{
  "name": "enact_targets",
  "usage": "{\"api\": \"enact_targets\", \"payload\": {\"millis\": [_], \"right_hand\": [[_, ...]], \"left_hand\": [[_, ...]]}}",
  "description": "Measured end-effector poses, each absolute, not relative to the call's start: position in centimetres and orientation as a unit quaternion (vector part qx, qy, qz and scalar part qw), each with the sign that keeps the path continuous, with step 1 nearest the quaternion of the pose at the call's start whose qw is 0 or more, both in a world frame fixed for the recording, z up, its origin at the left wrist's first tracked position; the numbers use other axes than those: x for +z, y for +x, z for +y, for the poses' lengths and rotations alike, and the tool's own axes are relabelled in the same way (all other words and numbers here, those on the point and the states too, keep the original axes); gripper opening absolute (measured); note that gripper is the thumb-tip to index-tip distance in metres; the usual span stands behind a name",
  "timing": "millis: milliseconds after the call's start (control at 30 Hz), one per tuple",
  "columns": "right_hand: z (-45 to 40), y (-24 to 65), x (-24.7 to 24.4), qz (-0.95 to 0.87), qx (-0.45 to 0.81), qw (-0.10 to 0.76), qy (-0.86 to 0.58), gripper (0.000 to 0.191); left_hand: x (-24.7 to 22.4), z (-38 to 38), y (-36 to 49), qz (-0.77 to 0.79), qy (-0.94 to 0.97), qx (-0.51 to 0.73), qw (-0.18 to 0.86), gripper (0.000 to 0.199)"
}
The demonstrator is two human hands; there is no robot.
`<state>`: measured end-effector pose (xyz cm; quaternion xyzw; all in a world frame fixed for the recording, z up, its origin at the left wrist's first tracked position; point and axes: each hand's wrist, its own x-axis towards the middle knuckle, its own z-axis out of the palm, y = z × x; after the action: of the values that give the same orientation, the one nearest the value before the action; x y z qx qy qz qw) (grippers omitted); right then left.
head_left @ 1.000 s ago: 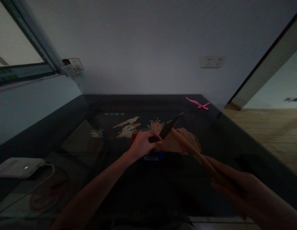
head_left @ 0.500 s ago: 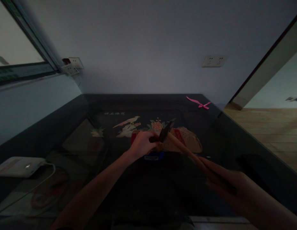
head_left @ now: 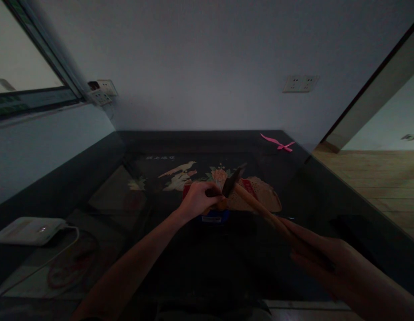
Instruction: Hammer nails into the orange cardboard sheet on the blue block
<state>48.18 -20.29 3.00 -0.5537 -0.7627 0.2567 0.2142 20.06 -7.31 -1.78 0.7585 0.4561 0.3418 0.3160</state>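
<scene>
My right hand (head_left: 323,256) is wrapped round the wooden handle of a hammer (head_left: 256,206), which slants up to the left. Its dark metal head (head_left: 231,180) is beside the fingertips of my left hand (head_left: 200,198). The left fingers are closed in a pinch low over the table; what they hold, if anything, is too dark to make out. Just below those fingertips shows a small orange-brown thing (head_left: 222,204), and under it a blue object with a pale label (head_left: 215,218). Behind the hammer lies a tan, speckled shape with a red band (head_left: 260,196); I cannot tell whether it is an object or printed.
The dark glossy table (head_left: 200,142) bears a printed bird (head_left: 180,171) and flowers. A pink ribbon (head_left: 280,145) lies at the back right. On the left, a white device (head_left: 31,231) trails a cable (head_left: 59,252). Wall sockets (head_left: 300,83) are behind.
The hammer head has shifted very slightly to the right beside the left fingertips. Both hands keep nearly the same place, and the whole view has moved a little.
</scene>
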Motion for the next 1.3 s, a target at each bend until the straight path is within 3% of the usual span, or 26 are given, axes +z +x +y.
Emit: {"api": "enact_targets", "payload": {"millis": [700,1300], "right_hand": [[-20.2,47.7,3.7,-0.778,0.272,0.219,-0.522,0.053],[-21.5,48.5,2.3,-0.698,0.307,0.286,-0.580,0.050]], "left_hand": [[-2.1,-7.1,20.3,0.458,0.764,0.336,0.307,0.008],[-2.0,-8.0,19.9,0.427,0.760,0.384,0.305,0.010]]}}
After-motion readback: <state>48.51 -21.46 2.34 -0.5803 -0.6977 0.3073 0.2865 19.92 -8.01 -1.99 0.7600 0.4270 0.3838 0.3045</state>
